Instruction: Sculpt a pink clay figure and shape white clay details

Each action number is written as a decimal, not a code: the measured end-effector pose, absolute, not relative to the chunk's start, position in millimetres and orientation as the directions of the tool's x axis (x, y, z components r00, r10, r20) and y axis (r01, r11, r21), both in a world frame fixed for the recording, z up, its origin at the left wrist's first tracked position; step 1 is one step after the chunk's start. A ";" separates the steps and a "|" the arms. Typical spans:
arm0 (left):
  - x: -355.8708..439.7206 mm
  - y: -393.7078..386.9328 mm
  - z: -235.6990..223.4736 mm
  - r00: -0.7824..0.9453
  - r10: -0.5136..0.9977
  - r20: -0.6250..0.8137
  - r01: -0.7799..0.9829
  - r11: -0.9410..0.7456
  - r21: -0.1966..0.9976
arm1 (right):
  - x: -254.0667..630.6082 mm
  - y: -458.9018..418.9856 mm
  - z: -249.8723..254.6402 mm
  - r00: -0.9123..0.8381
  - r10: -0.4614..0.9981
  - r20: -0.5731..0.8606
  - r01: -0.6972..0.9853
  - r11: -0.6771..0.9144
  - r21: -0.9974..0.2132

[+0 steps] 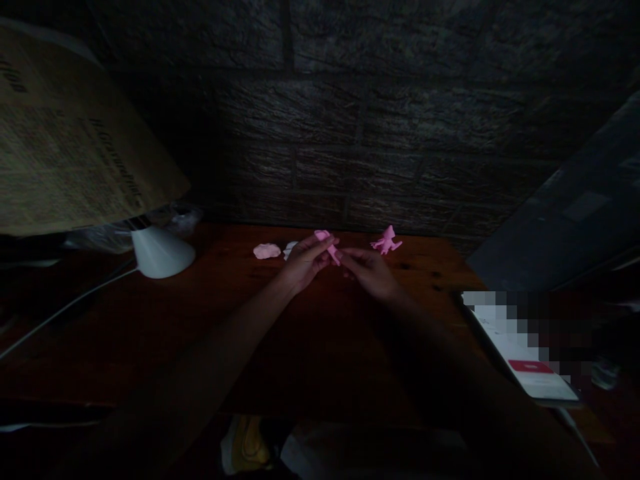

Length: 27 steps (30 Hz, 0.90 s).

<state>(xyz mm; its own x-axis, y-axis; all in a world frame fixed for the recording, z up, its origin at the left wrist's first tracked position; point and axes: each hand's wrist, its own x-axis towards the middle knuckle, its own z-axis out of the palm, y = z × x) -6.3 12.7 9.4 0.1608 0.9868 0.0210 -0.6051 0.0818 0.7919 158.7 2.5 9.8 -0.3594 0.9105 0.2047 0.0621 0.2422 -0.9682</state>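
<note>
Between my two hands, above the table, is an elongated piece of pink modelling clay (328, 247). My left hand (309, 257) grips it from the left, thumb along its side. The fingertips of my right hand (367, 268) pinch its lower right end. Behind my left hand, a white lump (289, 249) shows only in part. A pale pink lump of clay (267, 251) lies just left of that. To the right of my hands a small pink figure (387, 241) with a pointed top and thin limbs stands on the table.
The wooden table (310, 347) meets a dark brick wall (325, 120). At the left stands a lamp with a white base (163, 253) and a newsprint-patterned shade (75, 140); its cord crosses the table. A tablet with a lit screen (543, 370) lies at the right edge, near a grey panel (565, 207).
</note>
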 end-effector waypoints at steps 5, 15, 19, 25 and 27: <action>-6.4 13.6 9.9 0.138 0.990 0.000 -0.638 0.089 0.765 | 158.4 2.9 9.3 -0.357 0.909 0.215 0.069 0.255 -0.964; -5.3 13.7 7.3 0.158 0.987 -0.020 -0.616 0.114 0.779 | 158.2 4.7 5.4 -0.343 0.913 0.219 0.036 0.246 -0.969; -5.6 11.9 11.6 0.189 0.981 -0.037 -0.648 0.153 0.746 | 160.4 6.7 5.2 -0.302 0.936 0.184 0.011 0.197 -0.980; -7.0 12.8 10.9 0.176 0.983 -0.059 -0.661 0.162 0.732 | 156.8 2.7 9.3 -0.364 0.913 0.183 -0.061 0.173 -0.983; -7.0 13.1 10.8 0.161 0.985 -0.066 -0.660 0.157 0.734 | 155.8 0.7 11.4 -0.390 0.900 0.196 -0.061 0.187 -0.980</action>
<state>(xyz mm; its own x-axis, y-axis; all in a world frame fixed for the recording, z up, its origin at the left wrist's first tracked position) -7.0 13.1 10.8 0.1610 0.9848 -0.0659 -0.6602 0.1571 0.7345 155.8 0.7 11.4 -0.3901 0.8997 0.1958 -0.0608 0.1870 -0.9805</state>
